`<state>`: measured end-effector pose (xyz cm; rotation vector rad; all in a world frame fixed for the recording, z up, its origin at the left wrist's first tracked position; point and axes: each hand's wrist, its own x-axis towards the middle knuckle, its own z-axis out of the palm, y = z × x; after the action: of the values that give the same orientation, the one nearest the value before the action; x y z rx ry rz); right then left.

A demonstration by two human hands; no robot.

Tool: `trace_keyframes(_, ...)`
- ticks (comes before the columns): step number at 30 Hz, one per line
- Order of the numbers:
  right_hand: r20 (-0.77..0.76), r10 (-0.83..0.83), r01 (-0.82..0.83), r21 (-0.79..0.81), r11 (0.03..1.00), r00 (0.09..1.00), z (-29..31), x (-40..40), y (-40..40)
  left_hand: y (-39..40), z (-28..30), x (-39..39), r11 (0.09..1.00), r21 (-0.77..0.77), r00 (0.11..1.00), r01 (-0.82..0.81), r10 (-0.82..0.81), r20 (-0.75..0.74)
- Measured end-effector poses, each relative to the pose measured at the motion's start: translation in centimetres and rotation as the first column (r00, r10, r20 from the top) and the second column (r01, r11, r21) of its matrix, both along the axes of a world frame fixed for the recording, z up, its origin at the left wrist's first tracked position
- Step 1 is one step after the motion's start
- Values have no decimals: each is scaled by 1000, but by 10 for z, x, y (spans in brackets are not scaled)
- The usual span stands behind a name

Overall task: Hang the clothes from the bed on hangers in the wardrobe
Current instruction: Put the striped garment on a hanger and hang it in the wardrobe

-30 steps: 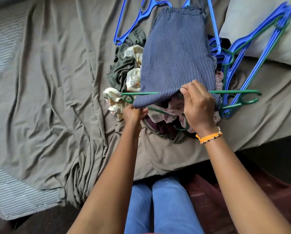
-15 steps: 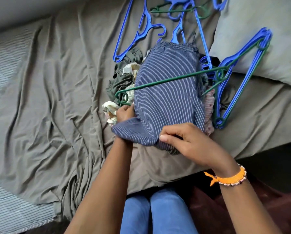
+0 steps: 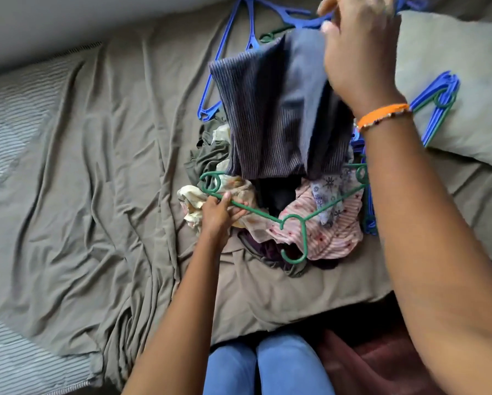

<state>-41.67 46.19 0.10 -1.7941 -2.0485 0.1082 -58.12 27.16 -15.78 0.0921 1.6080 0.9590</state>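
Observation:
A navy pinstriped garment [image 3: 270,121] hangs through a green hanger [image 3: 293,220], its lower part draped over the hanger's bar. My left hand [image 3: 220,215] grips the hanger's left arm, just above a pile of clothes [image 3: 324,223] on the bed. My right hand [image 3: 356,44], with an orange band at the wrist, is raised high and pinches the garment's upper edge, lifting it. The hanger's hook points toward me over the pink striped cloth.
The bed [image 3: 96,181] has a wrinkled olive sheet. Several blue hangers [image 3: 225,61] lie behind the pile, with more blue and green hangers [image 3: 436,101] leaning on a pillow [image 3: 473,81] at right. My knees in blue jeans [image 3: 267,366] touch the bed's front edge.
My right hand has gone from the garment's near edge up and away, pulling the striped cloth upward. The green hanger has swung so its hook now points toward me.

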Motion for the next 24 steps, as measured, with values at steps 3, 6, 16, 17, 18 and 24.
trace_keyframes(3, -23, 70, -71, -46, 996, 997, -42, 18, -29, -5, 0, -1, 999, 2, 996, -47, 47, 71)
trace_keyframes(6, -24, 190, -191, -211, 959, 982, -95, 31, -86, -2, 4, -1, 995, -22, 988, -98, 100, 121)
trace_keyframes(16, -290, -377, 240, -415, 878, 880, -154, 17, -111, 36, 1, 20, 963, -191, 694, 189, -269, -668)
trace_keyframes(17, -275, -380, 245, -420, 874, 883, -154, 16, -109, 40, -1, 21, 950, -198, 683, 240, -310, -661)
trace_keyframes(18, -264, -381, 249, -422, 872, 886, -154, 16, -107, 44, -4, 20, 934, -216, 644, 284, -353, -679)
trace_keyframes(24, -200, -267, 153, -452, 879, 943, -153, 38, -87, 53, -8, -5, 872, -159, 453, 463, -387, -803)
